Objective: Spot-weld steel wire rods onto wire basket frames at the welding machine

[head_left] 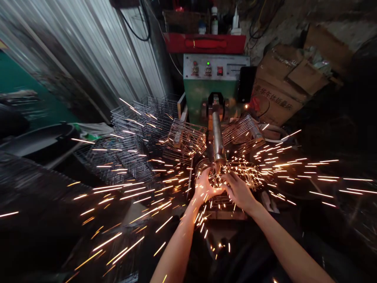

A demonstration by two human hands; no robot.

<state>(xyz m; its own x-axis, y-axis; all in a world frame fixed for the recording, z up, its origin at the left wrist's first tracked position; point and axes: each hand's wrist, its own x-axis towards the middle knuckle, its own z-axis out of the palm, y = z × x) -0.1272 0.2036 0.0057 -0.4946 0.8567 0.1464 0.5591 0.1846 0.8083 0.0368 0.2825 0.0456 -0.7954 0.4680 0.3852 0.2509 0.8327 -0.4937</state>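
Note:
A spot welder (pixel 210 98) with a green body stands ahead, its thick metal electrode arm (pixel 217 133) pointing down toward me. Bright sparks spray out to both sides from below its tip. Right under that tip lies a wire basket (pixel 246 173), partly hidden by sparks and my hands. My left hand (pixel 204 187) grips its near left side, thumb stretched toward the right. From the other side my right hand (pixel 238 190) holds it with bent fingers. The thumbs nearly meet, and the exact finger contact is blurred by glare.
Stacked wire baskets (pixel 132 133) fill the left side. More wire pieces (pixel 187 137) flank the electrode, with others (pixel 243 131) at right. A phone (pixel 246 84) is at the welder's right edge. Behind are a red tray (pixel 206 43) with bottles and cardboard boxes (pixel 282 86).

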